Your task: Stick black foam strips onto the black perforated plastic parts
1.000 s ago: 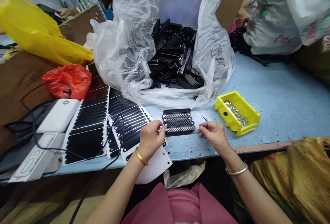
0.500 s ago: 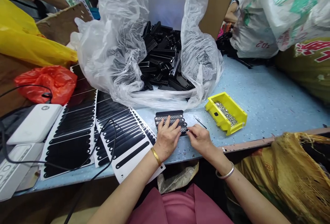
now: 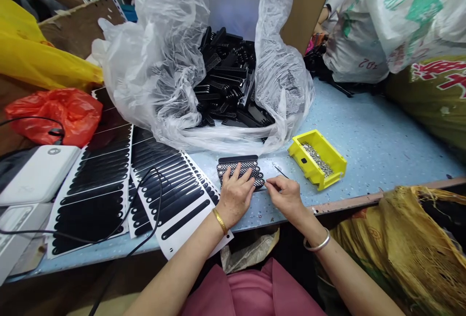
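Observation:
A small row of black mesh-faced strips (image 3: 238, 166) lies on the blue table (image 3: 382, 146) near its front edge. My left hand (image 3: 235, 194) lies flat on these strips, fingers spread. My right hand (image 3: 286, 193) rests just right of them, its fingers pinched at the strips' right end; what they hold is too small to make out. A thin dark pin (image 3: 281, 172) lies on the table just beyond my right hand.
A clear plastic bag (image 3: 163, 78) full of black strips stands behind. A yellow bin (image 3: 318, 159) of small metal parts sits to the right. White sheets of black stickers (image 3: 160, 180), a white power bank (image 3: 36, 175) with cable and a red bag (image 3: 54, 114) lie left.
My left hand moved from the strips' left end onto them and now lies flat. My right hand came in to their right end. The view shifted slightly.

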Available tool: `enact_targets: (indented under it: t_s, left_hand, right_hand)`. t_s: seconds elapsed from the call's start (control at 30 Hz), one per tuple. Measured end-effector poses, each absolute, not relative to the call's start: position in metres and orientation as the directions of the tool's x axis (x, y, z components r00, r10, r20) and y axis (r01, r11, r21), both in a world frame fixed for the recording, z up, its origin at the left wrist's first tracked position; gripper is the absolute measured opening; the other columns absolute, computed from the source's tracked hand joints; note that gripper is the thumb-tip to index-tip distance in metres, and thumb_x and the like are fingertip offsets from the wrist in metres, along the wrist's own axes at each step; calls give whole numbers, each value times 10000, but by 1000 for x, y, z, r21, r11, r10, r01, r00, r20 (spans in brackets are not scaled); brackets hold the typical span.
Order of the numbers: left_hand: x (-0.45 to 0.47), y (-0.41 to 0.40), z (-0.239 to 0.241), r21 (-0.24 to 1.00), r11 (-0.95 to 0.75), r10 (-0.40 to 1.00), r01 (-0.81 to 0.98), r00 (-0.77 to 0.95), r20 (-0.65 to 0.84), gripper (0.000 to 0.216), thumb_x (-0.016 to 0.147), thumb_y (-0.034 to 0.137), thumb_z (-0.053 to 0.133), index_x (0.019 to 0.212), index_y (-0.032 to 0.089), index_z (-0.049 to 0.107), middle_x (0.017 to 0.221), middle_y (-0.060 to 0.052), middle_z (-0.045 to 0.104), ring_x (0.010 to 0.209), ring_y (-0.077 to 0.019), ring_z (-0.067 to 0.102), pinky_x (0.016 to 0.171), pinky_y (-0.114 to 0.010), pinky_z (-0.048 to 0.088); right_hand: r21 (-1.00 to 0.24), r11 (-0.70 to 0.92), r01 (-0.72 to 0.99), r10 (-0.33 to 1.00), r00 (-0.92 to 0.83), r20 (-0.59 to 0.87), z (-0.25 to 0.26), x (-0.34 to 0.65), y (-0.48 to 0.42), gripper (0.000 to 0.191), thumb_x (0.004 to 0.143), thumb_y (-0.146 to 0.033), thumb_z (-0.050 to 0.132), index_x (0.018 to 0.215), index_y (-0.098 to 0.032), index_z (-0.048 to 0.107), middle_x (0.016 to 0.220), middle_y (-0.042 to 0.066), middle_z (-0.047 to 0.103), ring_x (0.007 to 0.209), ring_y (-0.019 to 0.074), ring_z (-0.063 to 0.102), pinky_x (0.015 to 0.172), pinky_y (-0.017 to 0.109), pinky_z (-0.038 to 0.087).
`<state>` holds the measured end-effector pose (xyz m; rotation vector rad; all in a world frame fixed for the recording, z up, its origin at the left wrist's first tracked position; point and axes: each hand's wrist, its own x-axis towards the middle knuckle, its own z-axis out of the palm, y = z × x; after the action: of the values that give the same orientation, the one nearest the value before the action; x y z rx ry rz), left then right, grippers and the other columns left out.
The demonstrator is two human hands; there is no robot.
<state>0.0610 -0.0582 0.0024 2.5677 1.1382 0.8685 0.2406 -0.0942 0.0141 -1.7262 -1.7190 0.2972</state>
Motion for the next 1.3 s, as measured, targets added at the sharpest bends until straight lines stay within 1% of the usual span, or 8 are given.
enact_targets:
  t_s: [0.17, 0.33, 0.5, 0.6, 0.77, 0.97, 1.2, 1.3]
  left_hand:
    - [62, -59, 2, 374, -690, 720, 620, 533, 445, 232, 926, 168, 553, 1080, 201, 724, 1304, -102, 678, 1358, -376, 490, 1098, -613, 347]
    - [62, -59, 2, 369, -698, 712, 614, 540, 448, 238, 938, 162, 527, 1071, 180, 723, 1316, -95, 671, 1347, -394, 495, 1092, -625, 348]
    - [62, -59, 1, 374, -694, 716, 615, 533, 451, 258, 932, 152, 530, 1098, 186, 724, 1320, -103, 667, 1346, -394, 496, 1090, -629, 352]
    - [62, -60, 0, 356, -698, 710, 622, 533, 460, 250, 942, 175, 529, 1092, 176, 729, 1314, -98, 672, 1337, -403, 502, 1092, -624, 357]
    - [63, -59, -3, 335, -703, 699, 627, 525, 485, 242, 932, 172, 547, 1088, 168, 732, 1300, -104, 680, 1326, -402, 514, 1083, -625, 372]
    - [64, -59, -3, 327, -705, 692, 629, 513, 507, 218, 910, 163, 579, 1060, 180, 737, 1293, -85, 687, 1307, -396, 534, 1071, -614, 397]
    - [63, -59, -2, 325, -709, 689, 626, 516, 510, 207, 900, 165, 589, 1050, 185, 731, 1292, -90, 686, 1315, -394, 527, 1073, -619, 394]
    - [63, -59, -2, 325, -712, 686, 623, 520, 509, 208, 901, 167, 590, 1056, 187, 727, 1290, -94, 687, 1317, -391, 526, 1071, -619, 394]
  right_hand:
    - [-367, 131, 921, 980, -64, 188, 24, 236, -85, 225, 823, -166, 561, 662, -180, 718, 683, 94, 729, 651, 199, 673, 621, 268, 465]
    - [-95, 56, 994, 998, -60, -34, 48, 222, -71, 197, 794, -158, 584, 680, -163, 744, 698, 137, 746, 649, 233, 692, 562, 282, 423]
    - [4, 39, 999, 976, -37, -215, 70, 209, -49, 128, 688, -141, 655, 733, -167, 772, 719, 164, 754, 664, 284, 712, 530, 299, 419]
    - [-29, -24, 999, 963, 15, -267, 73, 207, -38, 122, 626, -133, 696, 720, -166, 766, 665, 153, 736, 652, 290, 718, 517, 292, 435]
    - [-116, -162, 980, 903, 99, -419, 73, 206, -30, 63, 640, -152, 694, 581, -170, 708, 427, 54, 603, 472, 206, 654, 440, 233, 397]
    - [-98, -212, 972, 923, 167, -346, 77, 215, -34, 75, 642, -124, 653, 598, -140, 711, 542, 79, 686, 628, 213, 703, 495, 213, 407]
    - [-610, -323, 724, 940, 172, -294, 57, 247, -52, 132, 670, -109, 592, 580, -142, 684, 458, 24, 637, 462, 163, 630, 455, 212, 434]
    - [-712, -248, 657, 969, 157, -192, 41, 248, -61, 103, 687, -211, 676, 611, -142, 690, 492, 33, 653, 469, 159, 614, 455, 224, 436]
